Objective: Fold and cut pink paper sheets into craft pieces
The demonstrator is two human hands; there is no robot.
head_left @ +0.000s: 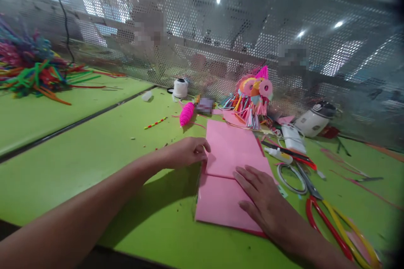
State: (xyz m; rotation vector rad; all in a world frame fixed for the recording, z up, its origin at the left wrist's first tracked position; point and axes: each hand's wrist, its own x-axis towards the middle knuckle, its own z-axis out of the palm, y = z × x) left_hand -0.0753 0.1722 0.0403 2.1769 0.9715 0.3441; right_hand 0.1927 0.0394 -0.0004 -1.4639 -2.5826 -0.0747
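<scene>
While right hand (pixel 260 195) lies spread on pink paper sheets (pixel 229 136), left hand (pixel 186 151) curls at their left edge — whether pinching, cannot tell. Sheets lie on green table (pixel 78 151), left of scissors (pixel 312 188). Advised: square overlapping edges first — then press evenly.

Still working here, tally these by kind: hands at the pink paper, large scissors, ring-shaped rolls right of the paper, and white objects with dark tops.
Hands: 2 (left hand, right hand)
Large scissors: 1
Ring-shaped roll: 1
White objects with dark tops: 2 (far one, right one)
Total: 6
</scene>
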